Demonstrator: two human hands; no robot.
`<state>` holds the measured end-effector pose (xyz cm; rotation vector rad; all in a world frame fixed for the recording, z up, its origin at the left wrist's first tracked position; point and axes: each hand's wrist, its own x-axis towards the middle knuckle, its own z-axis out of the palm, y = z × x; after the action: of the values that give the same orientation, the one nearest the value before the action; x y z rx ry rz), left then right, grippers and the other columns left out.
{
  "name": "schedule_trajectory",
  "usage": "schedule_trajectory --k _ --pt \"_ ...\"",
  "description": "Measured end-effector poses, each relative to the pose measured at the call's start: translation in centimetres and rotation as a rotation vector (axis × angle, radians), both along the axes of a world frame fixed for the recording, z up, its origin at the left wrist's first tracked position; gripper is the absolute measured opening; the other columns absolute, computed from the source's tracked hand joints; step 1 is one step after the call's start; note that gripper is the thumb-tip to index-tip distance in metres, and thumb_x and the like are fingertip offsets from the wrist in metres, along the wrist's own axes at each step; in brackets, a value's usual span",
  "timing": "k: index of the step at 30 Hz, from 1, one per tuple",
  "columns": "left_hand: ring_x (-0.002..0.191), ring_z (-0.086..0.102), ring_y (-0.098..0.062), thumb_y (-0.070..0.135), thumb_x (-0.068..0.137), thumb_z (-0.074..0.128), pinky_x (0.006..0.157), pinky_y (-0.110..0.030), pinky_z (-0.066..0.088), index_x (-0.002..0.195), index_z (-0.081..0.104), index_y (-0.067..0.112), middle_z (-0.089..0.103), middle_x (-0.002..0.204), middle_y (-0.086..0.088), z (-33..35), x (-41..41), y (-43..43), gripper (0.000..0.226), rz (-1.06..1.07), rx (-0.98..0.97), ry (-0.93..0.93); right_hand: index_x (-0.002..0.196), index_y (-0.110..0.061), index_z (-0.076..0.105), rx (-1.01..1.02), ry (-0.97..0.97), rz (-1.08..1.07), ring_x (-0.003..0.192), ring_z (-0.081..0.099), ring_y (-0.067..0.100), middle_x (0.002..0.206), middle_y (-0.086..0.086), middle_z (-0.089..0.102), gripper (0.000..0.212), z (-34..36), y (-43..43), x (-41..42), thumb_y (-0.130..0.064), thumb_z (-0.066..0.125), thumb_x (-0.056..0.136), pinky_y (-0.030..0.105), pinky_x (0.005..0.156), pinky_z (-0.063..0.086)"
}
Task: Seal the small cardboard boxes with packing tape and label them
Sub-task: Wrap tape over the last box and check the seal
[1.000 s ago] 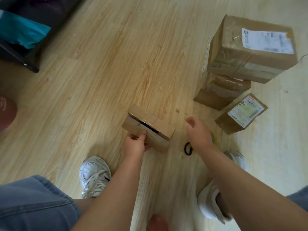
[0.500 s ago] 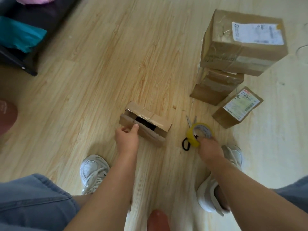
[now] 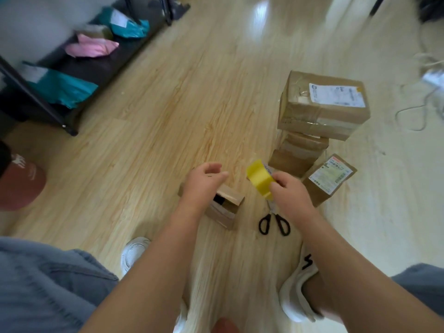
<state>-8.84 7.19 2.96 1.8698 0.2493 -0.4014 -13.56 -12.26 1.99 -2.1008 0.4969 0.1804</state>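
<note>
Lying on the wooden floor (image 3: 168, 116) between the two arms, the small box (image 3: 229, 204) is half covered by the left hand (image 3: 204, 176). That hand is held over it with fingers loosely curled and nothing gripped; whether the wrist touches the cardboard cannot be told. Only the right end of the small box is seen: plain brown cardboard with the top flaps not fully closed and a dark gap between them.

The tape roll (image 3: 260, 180), yellow, is gripped in the right hand (image 3: 287, 192) and held off the floor just right of the small box. Its far edge is blurred, so a loose strip cannot be made out. The blades of the scissors (image 3: 274, 223) are hidden under the right hand; the black handles are seen on the floor.

Farther right, a big box (image 3: 322, 111) bearing a white label is stacked on a lower box (image 3: 300, 150), and a flat labelled box (image 3: 329, 180) is set beside them. A dark rack (image 3: 96, 68) with teal and pink bags is blurred at the upper left, a white cable (image 3: 420, 109) is seen at the right, and a reddish cap (image 3: 21, 185) is cut off by the left edge.
</note>
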Motion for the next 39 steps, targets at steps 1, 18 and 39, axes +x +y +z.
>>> schedule_trajectory --k 1,18,39 --pt "0.104 0.063 -0.015 0.033 0.087 0.073 0.081 -0.027 0.048 0.125 0.064 0.023 0.064 0.117 0.010 0.4 0.1 -0.1 0.040 -0.006 -0.025 0.019 0.088 -0.017 0.068 0.031 -0.006 0.019 0.073 0.055 0.016 0.084 0.011 0.064 0.016 0.6 0.4 -0.1 -0.014 0.052 0.091 0.032 0.063 0.039" --pt "0.073 0.062 -0.011 0.009 0.084 0.075 0.074 -0.025 0.048 0.085 0.071 0.006 0.071 0.074 0.002 1.1 1.3 2.9 0.005 0.268 -0.237 0.054 0.088 -0.004 0.064 0.191 0.050 0.228 0.053 0.042 0.004 0.063 -0.007 0.049 0.017 4.2 5.0 0.8 -0.020 0.059 0.091 0.024 0.056 0.033" --pt "0.084 0.063 -0.019 0.016 0.082 0.079 0.085 -0.033 0.050 0.073 0.068 0.015 0.070 0.086 -0.004 -5.5 5.1 8.4 0.014 0.567 -0.004 0.075 0.053 -0.022 0.035 -0.365 0.065 0.384 0.049 0.036 0.015 0.050 -0.005 0.036 0.050 0.5 9.6 5.6 -0.046 0.060 0.089 0.030 0.049 0.026"
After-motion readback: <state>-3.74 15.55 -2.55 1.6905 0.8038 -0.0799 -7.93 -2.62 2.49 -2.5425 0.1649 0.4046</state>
